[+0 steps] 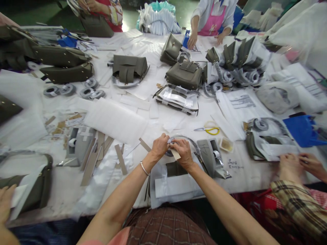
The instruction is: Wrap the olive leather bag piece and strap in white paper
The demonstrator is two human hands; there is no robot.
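Observation:
My left hand [159, 146] and my right hand [182, 152] meet over the near edge of the white table [66, 183]. Both are closed, pinching a grey strap [190, 141] wrapped in white foam, and a tan paper strip [175, 154] sticks out under my right fingers. The strap curves away to the right. Below my hands lies an olive-grey handbag part in white wrapping [173, 183]. A grey tape dispenser [213, 158] stands just right of my right hand.
Yellow scissors [211, 130] lie beyond my hands. Olive handbags [184, 75] and rolled straps [88, 92] cover the far table. Tan card strips [97, 156] lie at left. Other people's hands work at right [301, 165], left [5, 204] and across the table [192, 41].

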